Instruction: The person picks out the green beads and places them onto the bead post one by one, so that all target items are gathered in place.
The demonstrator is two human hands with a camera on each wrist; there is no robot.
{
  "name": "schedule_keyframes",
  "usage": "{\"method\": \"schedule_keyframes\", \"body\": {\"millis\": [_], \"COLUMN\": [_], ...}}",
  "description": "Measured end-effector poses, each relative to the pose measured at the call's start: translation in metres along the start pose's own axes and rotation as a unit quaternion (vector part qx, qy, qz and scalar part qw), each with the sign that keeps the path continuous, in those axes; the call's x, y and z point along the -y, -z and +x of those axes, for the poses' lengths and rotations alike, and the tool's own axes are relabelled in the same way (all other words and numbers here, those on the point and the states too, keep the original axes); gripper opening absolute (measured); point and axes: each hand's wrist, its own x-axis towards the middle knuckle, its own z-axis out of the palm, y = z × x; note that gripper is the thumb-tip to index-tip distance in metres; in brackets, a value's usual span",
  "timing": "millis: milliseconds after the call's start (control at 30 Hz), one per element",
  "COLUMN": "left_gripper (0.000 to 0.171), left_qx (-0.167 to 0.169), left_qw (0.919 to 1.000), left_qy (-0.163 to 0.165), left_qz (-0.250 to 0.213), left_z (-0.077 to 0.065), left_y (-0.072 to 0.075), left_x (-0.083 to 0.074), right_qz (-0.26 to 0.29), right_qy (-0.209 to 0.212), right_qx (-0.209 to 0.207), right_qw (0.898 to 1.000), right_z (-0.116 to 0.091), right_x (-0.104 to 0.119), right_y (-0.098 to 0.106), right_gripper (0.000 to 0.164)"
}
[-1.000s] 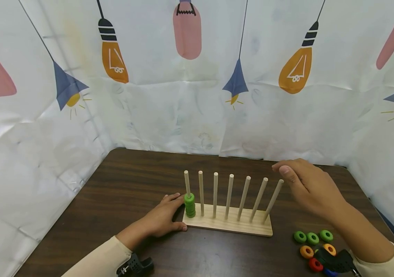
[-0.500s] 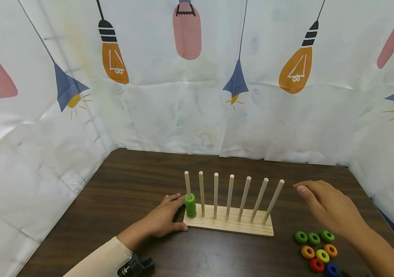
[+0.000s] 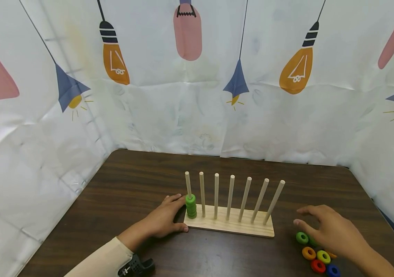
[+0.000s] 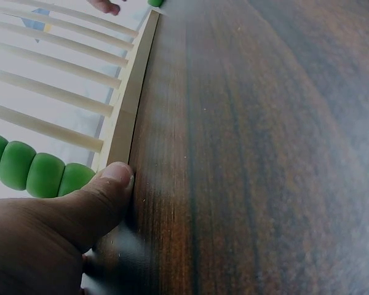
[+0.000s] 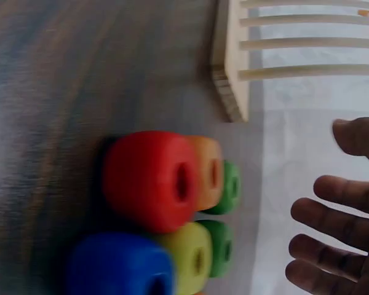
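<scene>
A wooden peg stand (image 3: 229, 223) with a row of several upright pegs stands on the table; green rings (image 3: 191, 207) are stacked on its leftmost peg. My left hand (image 3: 160, 219) grips the stand's left end, thumb (image 4: 114, 178) on the front edge and fingers round the back. Over the loose rings at the right hovers my right hand (image 3: 335, 231), fingers spread apart, nothing between them. Below it lie a green ring (image 3: 302, 237), an orange ring (image 3: 309, 253), a yellow ring (image 3: 323, 256), a red ring (image 5: 150, 181) and a blue ring (image 5: 120, 267). The hand partly hides other rings.
The dark wood-grain table (image 3: 141, 169) has rounded far corners. Behind it and along both sides hangs a white sheet (image 3: 169, 115) printed with lamps and bulbs. A black wrist device (image 3: 136, 265) sits on my left forearm.
My right hand has come down and to the right from beside the rightmost peg to over the loose rings, its fingers spreading. The left hand and peg stand have stayed put.
</scene>
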Motion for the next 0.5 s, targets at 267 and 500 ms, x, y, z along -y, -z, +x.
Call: {"method": "schedule_keyframes", "body": {"millis": [267, 500], "left_gripper": [0.091, 0.091], "left_qx": [0.001, 0.002], "left_qw": [1.0000, 1.0000], "left_qy": [-0.002, -0.002], "left_qz": [-0.003, -0.001], "left_z": [0.000, -0.001], "left_y": [0.001, 0.000], "left_x": [-0.001, 0.000], "right_qz": [0.003, -0.009], "right_qy": [-0.002, -0.013], "right_qx": [0.043, 0.059], "right_qw": [0.999, 0.998], "right_z": [-0.004, -0.006], "right_x": [-0.010, -0.016], "right_y": [-0.013, -0.022], "right_gripper": [0.040, 0.035]}}
